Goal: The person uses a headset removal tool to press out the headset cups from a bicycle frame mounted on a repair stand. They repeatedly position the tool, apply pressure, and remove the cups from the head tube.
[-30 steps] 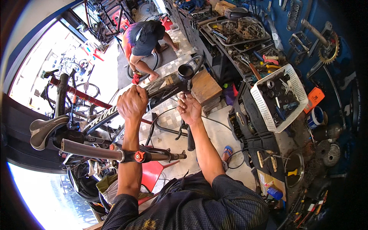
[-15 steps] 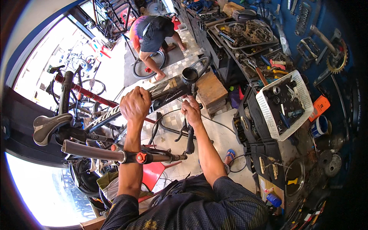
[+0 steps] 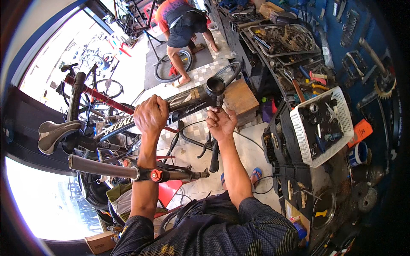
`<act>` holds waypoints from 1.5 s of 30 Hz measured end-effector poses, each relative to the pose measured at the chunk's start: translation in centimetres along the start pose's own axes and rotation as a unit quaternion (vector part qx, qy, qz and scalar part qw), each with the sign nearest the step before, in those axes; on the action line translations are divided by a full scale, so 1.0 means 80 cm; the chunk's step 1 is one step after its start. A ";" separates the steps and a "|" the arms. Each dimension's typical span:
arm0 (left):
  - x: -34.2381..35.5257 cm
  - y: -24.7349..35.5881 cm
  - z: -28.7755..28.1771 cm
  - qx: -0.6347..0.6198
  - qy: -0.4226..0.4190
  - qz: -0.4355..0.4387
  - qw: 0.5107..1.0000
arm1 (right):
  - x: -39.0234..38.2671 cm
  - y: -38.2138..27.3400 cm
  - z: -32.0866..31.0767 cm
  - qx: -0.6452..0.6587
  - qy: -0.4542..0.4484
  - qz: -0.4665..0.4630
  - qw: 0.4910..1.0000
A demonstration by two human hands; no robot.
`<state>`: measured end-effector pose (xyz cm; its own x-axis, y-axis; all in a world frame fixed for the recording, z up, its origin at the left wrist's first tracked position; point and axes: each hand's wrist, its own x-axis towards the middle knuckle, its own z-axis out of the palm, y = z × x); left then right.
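Note:
A dark bicycle frame (image 3: 177, 112) with pale lettering runs from the saddle (image 3: 57, 135) at left up to its open head tube (image 3: 215, 86). My left hand (image 3: 150, 113) is closed in a fist over the frame's tube. At the lower end of the head tube is my right hand (image 3: 221, 123), palm partly turned up. Its fingers curl against the tube's end; whatever lies between them is hidden. A suspension fork (image 3: 143, 173) with a bare steerer and a red knob crosses in front of my left forearm.
At right, a cluttered workbench holds a white basket (image 3: 322, 128) of small parts and a metal tray (image 3: 284, 39) of greasy pieces. A wooden block (image 3: 241, 100) stands beyond the head tube. Another person (image 3: 183, 27) bends over a wheel (image 3: 173, 66) on the floor.
The view has shifted slightly. My right hand has turned, its fingers lifting to the head tube's lower end. The left hand keeps its hold on the frame.

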<state>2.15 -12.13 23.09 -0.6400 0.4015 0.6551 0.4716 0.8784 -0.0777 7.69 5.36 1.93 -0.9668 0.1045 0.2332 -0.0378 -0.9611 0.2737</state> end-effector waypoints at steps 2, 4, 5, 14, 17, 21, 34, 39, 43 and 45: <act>0.000 0.000 0.000 -0.005 -0.002 0.001 1.000 | 0.005 -0.005 0.006 0.051 0.015 0.039 0.998; 0.001 0.001 -0.001 -0.017 0.005 0.005 1.000 | 0.013 -0.014 0.012 0.032 0.046 0.068 0.996; 0.001 0.002 -0.001 -0.012 -0.003 0.000 1.000 | 0.017 -0.020 0.016 0.024 0.045 0.086 0.995; 0.003 0.006 -0.002 -0.001 -0.008 -0.004 1.000 | -0.001 -0.031 0.018 -0.028 0.100 0.051 0.993; 0.002 0.004 -0.002 -0.006 -0.016 -0.008 1.000 | -0.015 -0.004 0.001 -0.071 0.085 0.029 0.993; 0.003 0.004 -0.001 0.010 -0.015 -0.010 1.000 | -0.018 0.014 -0.023 -0.345 -0.040 -0.017 0.938; 0.001 0.001 0.000 0.003 -0.022 -0.014 1.000 | 0.005 0.009 -0.027 -0.831 -0.017 -0.196 0.521; 0.000 0.002 0.000 0.002 -0.003 -0.004 1.000 | -0.018 0.009 -0.023 -0.447 -0.005 -0.084 0.891; -0.001 0.003 -0.001 0.006 -0.017 -0.007 1.000 | -0.017 -0.002 0.000 -0.137 0.035 -0.020 0.990; 0.000 0.003 -0.002 0.006 -0.013 -0.003 1.000 | -0.010 -0.015 0.018 -0.032 0.058 0.025 0.997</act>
<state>2.35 -11.98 23.15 -0.6582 0.4029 0.6360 0.4601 0.8839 -0.0838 8.85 6.77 2.76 -0.9904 0.0288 0.1350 -0.0008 -0.9791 0.2031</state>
